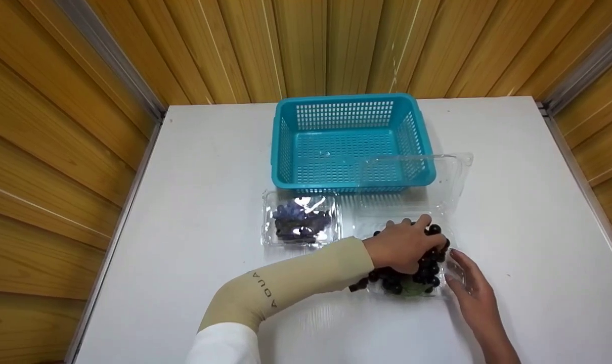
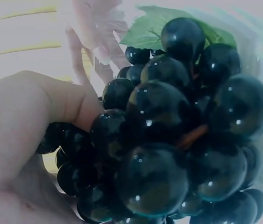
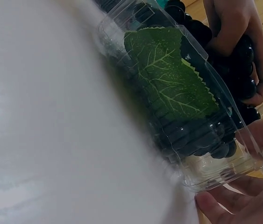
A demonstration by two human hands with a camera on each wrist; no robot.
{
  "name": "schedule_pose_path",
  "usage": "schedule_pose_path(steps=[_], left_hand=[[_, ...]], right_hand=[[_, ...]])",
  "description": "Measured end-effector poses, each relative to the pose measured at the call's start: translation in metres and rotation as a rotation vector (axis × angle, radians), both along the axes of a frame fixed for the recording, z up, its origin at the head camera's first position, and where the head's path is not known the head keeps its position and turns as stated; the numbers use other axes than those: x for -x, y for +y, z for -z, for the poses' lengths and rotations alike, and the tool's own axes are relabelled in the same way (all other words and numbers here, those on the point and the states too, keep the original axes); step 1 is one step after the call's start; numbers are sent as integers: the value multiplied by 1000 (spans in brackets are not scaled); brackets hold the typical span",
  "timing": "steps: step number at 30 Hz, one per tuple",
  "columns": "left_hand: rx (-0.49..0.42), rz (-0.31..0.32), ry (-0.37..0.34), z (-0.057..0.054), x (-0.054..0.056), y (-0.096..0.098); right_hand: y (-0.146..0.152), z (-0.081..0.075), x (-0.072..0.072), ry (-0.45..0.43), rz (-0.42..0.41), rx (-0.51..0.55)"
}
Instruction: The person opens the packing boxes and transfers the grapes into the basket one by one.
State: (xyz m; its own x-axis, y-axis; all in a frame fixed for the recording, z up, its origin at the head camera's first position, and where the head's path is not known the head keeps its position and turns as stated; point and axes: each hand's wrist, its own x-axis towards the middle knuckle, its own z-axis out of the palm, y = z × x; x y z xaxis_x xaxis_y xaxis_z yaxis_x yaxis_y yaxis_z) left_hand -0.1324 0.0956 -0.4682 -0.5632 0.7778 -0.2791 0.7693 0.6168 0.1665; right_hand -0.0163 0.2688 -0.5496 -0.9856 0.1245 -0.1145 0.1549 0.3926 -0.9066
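Note:
My left hand [image 1: 403,247] comes over the top of a bunch of dark grapes [image 1: 430,270], its fingers curled round them. In the left wrist view the thumb presses against the glossy grapes [image 2: 157,112]. The bunch sits in a clear plastic clamshell container [image 3: 217,173], partly above its rim. A green leaf [image 3: 168,77] on the bunch shows through the container's side. At the container's right end, my right hand [image 1: 475,293] grips the wall between thumb and fingers. The raised clear lid [image 1: 450,179] stands at the back.
Behind the container is a turquoise basket [image 1: 346,146], partly seen through the lid. A closed clear container of dark purple grapes [image 1: 302,222] stands left of the open one. The white table [image 1: 200,202] meets wood-patterned walls [image 1: 301,50] at the back and sides.

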Motion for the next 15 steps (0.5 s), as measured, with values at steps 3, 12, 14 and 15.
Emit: schedule_pose_path(steps=[3, 12, 14, 15], left_hand=[[-9, -2, -10, -1, 0, -1], [-39, -8, -26, -6, -1, -5], [-43, -12, -30, -6, -1, -6], [-46, -14, -33, -6, -1, -6]], right_hand=[[0, -2, 1, -29, 10, -36], [2, -9, 2, -118, 25, -33], [2, -10, 3, -128, 27, -32], [2, -10, 3, -132, 27, -35]])
